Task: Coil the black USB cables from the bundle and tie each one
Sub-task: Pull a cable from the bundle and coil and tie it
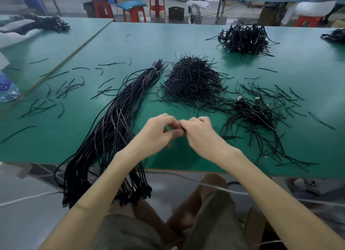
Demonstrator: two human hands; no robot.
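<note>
Head view: your left hand (158,130) and right hand (201,132) meet at frame center, fingers curled, both pinching 1 thin black tie (189,113) that pokes up between them. The cable bundle (119,108) lies left of center on the green desk (130,41), its lower end hanging over the near edge.

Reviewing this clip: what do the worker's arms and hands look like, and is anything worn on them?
The left forearm and right forearm are bare, with no sleeves showing. The left hand and right hand have no gloves, and no watch or band shows at either wrist. Rings cannot be ruled out.
</note>
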